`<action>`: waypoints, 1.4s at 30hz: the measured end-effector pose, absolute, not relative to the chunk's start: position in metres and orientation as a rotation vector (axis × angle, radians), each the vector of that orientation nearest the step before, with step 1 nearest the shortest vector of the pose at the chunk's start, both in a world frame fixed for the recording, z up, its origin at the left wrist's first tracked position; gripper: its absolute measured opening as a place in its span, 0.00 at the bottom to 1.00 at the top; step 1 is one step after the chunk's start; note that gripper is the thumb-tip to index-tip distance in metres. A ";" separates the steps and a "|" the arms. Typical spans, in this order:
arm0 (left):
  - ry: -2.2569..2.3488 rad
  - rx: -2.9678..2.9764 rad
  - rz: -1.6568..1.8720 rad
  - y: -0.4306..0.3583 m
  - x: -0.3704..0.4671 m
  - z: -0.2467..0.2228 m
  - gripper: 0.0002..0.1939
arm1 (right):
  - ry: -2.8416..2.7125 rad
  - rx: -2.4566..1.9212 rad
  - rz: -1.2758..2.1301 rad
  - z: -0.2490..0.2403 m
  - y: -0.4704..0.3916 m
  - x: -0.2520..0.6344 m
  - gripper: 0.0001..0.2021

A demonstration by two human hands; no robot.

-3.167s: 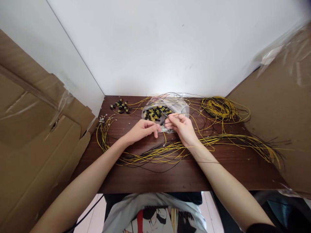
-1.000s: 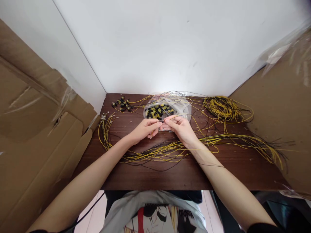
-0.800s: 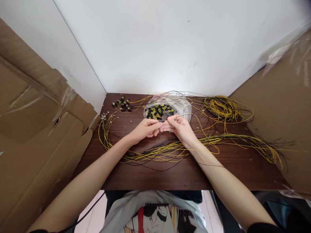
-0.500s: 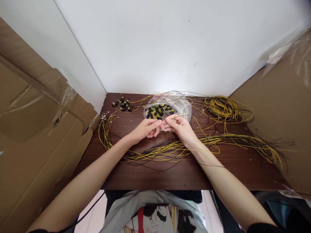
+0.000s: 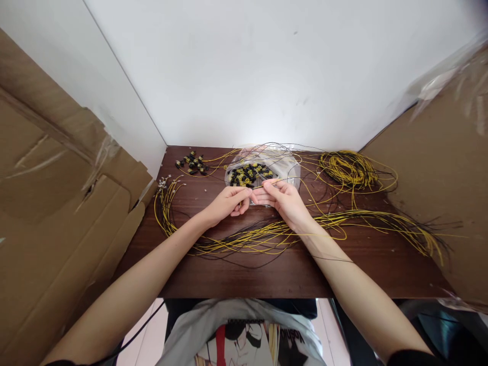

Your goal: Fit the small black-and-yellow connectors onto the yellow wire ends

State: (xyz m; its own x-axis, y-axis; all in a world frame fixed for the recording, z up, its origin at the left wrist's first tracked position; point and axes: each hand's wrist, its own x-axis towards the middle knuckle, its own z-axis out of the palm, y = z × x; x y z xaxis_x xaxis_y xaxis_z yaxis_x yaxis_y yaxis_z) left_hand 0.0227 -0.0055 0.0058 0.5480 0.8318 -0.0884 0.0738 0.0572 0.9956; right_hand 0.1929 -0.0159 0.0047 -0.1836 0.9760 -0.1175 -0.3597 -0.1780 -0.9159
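My left hand [image 5: 232, 201] is closed in a pinch, and a thin wire runs between its fingers and my right hand [image 5: 281, 197]. The right thumb and forefinger pinch that wire, while the other right fingers stretch towards the left hand. What sits at the wire's end between the fingertips is too small to make out. Just behind the hands lies a clear plastic bag [image 5: 287, 170] with several small black and yellow parts [image 5: 247, 174] on it. A long bundle of yellow and black wires [image 5: 244, 243] passes below both hands and under the right wrist.
A coil of yellow and black wire [image 5: 348, 170] lies at the back right. More small black and yellow parts [image 5: 192, 163] are piled at the back left. Cardboard [image 5: 76, 239] stands on the left and another cardboard sheet [image 5: 438, 168] on the right; a white wall [image 5: 259, 76] closes the back.
The right hand has shifted very slightly to the right along the wire. The left hand stays almost in place, its fingers a little more curled.
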 end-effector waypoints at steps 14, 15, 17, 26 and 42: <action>0.841 1.421 0.678 -0.006 0.024 0.006 0.19 | -0.941 -0.983 1.594 0.006 -0.019 0.190 0.11; 0.840 1.421 0.678 -0.006 0.024 0.006 0.19 | -0.919 -0.991 1.598 0.006 -0.019 0.190 0.10; 0.838 1.423 0.678 -0.006 0.023 0.006 0.19 | -0.898 -1.004 1.609 0.006 -0.018 0.190 0.10; 0.853 1.382 0.674 -0.007 0.023 0.007 0.19 | -1.019 -0.964 1.587 0.005 -0.018 0.193 0.14; 0.796 1.386 0.695 -0.004 0.024 0.000 0.16 | -0.967 -0.982 1.517 0.004 -0.018 0.191 0.13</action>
